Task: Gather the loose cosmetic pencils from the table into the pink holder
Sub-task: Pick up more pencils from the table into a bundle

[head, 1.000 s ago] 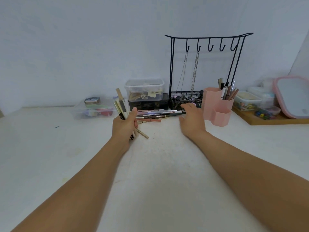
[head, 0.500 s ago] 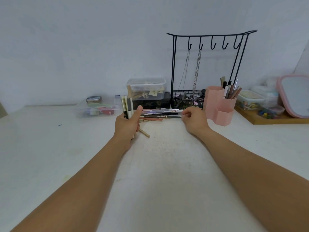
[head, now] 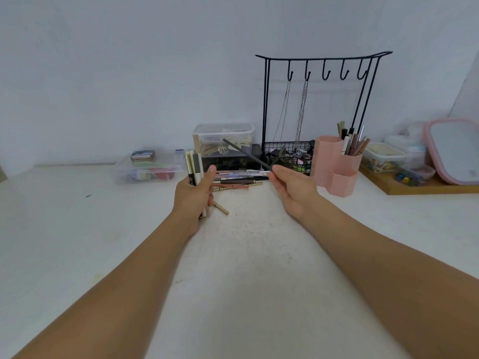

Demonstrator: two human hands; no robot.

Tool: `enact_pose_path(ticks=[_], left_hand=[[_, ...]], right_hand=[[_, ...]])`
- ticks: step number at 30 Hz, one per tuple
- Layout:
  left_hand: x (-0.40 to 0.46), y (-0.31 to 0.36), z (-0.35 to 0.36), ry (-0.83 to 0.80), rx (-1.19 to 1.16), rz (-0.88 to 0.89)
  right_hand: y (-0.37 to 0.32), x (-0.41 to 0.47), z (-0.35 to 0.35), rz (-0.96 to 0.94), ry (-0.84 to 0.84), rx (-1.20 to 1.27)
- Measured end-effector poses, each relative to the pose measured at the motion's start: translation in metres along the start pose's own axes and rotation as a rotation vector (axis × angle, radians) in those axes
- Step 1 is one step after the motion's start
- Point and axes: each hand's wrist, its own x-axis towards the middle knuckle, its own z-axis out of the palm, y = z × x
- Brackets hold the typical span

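Pencils in a small upright bundle of cream, black and grey sticks are gripped by the left hand, fingers curled round them and thumb raised along their side. A single thin dark grey pencil is pinched at its lower end by the right hand, its free end tilted up and to the left. Between the hands, a loose row of pink, brown and silver cosmetic pencils is seen lying on the white table. The pink plastic hexagonal holder stands just right of the right hand, several pencils already upright in its rear compartment. Behind it a black wire jewellery stand is placed.
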Motion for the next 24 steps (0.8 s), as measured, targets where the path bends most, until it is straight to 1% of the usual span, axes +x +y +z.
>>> enact_pose_path(ticks=[2, 5, 7, 9, 12, 14, 19, 24], left_hand=[[-0.002, 0.002, 0.001, -0.004, -0.053, -0.018], [-0.009, 0.009, 0.004, 0.018, -0.126, -0.042], [-0.013, 0.013, 0.006, 0.008, -0.174, -0.023], [-0.016, 0.014, 0.008, -0.038, -0.209, 0.015], [-0.019, 0.011, 0.013, -0.082, -0.192, 0.034], [-0.019, 0.007, 0.015, -0.082, -0.164, 0.006], [-0.013, 0.003, 0.015, -0.038, -0.123, -0.029], [-0.009, 0.0, 0.015, -0.026, -0.066, -0.028]], right_hand=[[0.009, -0.012, 0.011, 0.094, -0.075, 0.088], [0.023, -0.029, 0.025, 0.169, -0.174, 0.086], [0.029, -0.035, 0.029, 0.187, -0.233, 0.053], [0.032, -0.039, 0.03, 0.202, -0.295, 0.007], [0.037, -0.041, 0.029, 0.217, -0.421, -0.131], [0.041, -0.045, 0.03, 0.182, -0.489, -0.257], [0.046, -0.046, 0.03, -0.052, -0.519, -0.483], [0.05, -0.044, 0.028, -0.113, -0.568, -0.584]])
